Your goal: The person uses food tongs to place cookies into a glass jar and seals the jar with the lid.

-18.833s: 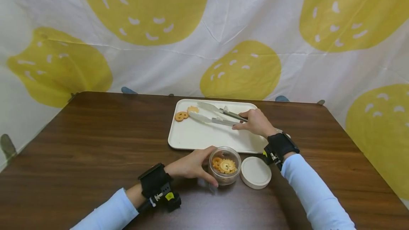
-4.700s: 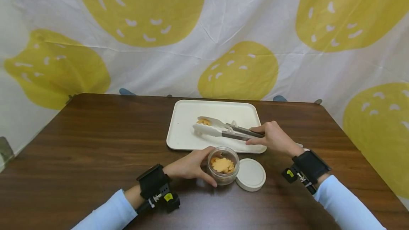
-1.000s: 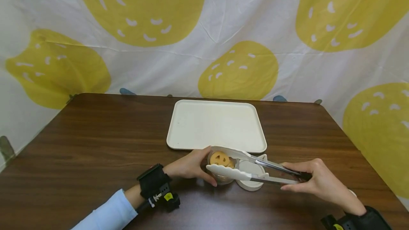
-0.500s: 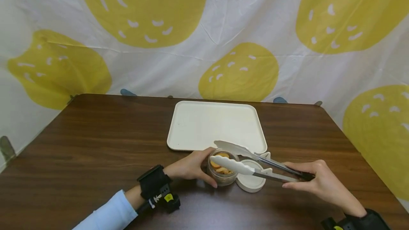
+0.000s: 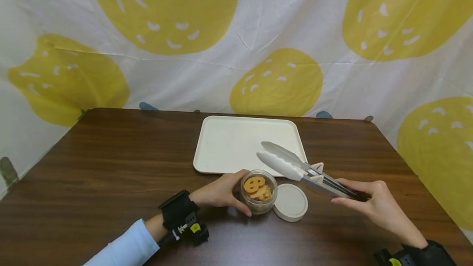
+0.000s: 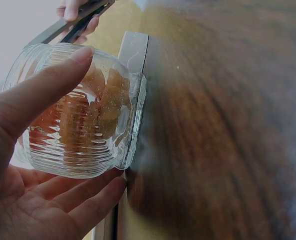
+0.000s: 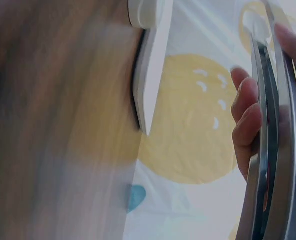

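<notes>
A clear glass jar [image 5: 259, 208] with cookies [image 5: 255, 184] inside stands on the table; a round pretzel-like cookie lies on top. My left hand [image 5: 218, 192] holds the jar from its left side, thumb on the near side, as the left wrist view [image 6: 48, 100] also shows. In my right hand [image 5: 378, 206] are metal tongs [image 5: 282, 165] with pale scalloped tips, gripped at the handles. The tongs hang over the tray's right front corner, arms close together, with nothing visible between the tips. A round white lid [image 5: 290, 202] lies just right of the jar.
Behind the jar lies a white rectangular tray [image 5: 236, 141], its surface bare apart from tiny specks. The dark wooden table [image 5: 140, 155] ends at a white cloth [image 5: 177, 81] printed with yellow fruit shapes.
Cookies that lay on the tray earlier are gone from it, and the jar is fuller. The tongs released a cookie into the jar, then rose back and right, their arms drawing together.
</notes>
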Available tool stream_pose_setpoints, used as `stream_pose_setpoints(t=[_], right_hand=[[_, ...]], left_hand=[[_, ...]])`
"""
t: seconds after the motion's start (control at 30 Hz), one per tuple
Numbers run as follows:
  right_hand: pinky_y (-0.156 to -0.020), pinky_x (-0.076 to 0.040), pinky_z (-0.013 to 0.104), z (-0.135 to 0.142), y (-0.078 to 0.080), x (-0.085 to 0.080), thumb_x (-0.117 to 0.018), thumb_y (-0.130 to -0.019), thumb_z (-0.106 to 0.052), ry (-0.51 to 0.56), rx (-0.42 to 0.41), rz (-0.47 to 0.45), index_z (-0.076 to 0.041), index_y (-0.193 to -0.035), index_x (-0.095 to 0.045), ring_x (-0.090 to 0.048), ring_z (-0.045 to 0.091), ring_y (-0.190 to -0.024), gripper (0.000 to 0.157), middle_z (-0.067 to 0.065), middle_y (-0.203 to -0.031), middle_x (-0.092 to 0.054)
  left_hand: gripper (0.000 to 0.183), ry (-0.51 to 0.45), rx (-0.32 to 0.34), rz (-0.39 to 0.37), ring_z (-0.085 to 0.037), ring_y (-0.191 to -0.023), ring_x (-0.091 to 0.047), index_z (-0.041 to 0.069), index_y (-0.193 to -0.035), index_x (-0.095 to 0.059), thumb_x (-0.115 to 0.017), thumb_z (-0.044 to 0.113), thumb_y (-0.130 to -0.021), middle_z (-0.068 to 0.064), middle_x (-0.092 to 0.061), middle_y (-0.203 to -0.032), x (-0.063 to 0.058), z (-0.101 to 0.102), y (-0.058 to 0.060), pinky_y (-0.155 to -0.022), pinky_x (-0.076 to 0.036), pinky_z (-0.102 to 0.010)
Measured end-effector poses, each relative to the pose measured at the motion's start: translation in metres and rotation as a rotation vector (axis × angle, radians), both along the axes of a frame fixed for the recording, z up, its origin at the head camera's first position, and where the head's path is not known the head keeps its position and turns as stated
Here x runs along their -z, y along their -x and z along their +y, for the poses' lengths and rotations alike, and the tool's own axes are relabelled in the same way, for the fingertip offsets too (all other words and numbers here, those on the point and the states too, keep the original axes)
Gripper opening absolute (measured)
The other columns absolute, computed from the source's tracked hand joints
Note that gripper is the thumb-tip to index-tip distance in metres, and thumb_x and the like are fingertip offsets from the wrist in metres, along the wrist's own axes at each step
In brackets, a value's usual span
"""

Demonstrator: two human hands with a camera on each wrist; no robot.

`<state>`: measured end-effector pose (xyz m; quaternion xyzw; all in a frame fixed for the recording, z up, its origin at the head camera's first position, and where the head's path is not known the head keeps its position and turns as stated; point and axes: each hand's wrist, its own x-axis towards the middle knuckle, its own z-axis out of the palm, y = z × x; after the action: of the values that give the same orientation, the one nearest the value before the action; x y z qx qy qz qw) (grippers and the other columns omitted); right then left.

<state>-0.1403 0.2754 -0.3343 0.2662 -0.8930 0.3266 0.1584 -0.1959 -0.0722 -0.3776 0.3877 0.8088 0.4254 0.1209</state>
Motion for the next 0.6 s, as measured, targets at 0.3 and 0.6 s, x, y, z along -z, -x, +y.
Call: stream_pose_setpoints(t=[0.3, 0.6], right_hand=[[-0.035, -0.035, 0.019, 0.024, 0.01, -0.006, -0.075, -0.068, -0.012, -0.041, 0.214, 0.028, 0.004, -0.102, -0.065, -0.047, 0.004, -0.048, 0.039, 0.026, -0.074, -0.068], [-0.039, -0.026, 0.025, 0.055, 0.036, 0.004, -0.071, -0.073, -0.031, -0.173, 0.398, -0.017, 0.011, -0.103, -0.061, -0.038, 0.014, -0.046, 0.053, 0.022, -0.063, -0.062]], left_hand=[[0.079, 0.017, -0.014, -0.024, -0.021, -0.11, -0.047, 0.006, -0.125, -0.04, -0.08, 0.026, -0.06, -0.012, -0.054, -0.119, 0.0, -0.001, 0.0, -0.098, -0.039, -0.044], [0.079, 0.017, -0.015, -0.023, -0.021, -0.111, -0.047, 0.006, -0.125, -0.04, -0.081, 0.027, -0.06, -0.012, -0.055, -0.119, -0.001, -0.001, -0.001, -0.099, -0.038, -0.043]])
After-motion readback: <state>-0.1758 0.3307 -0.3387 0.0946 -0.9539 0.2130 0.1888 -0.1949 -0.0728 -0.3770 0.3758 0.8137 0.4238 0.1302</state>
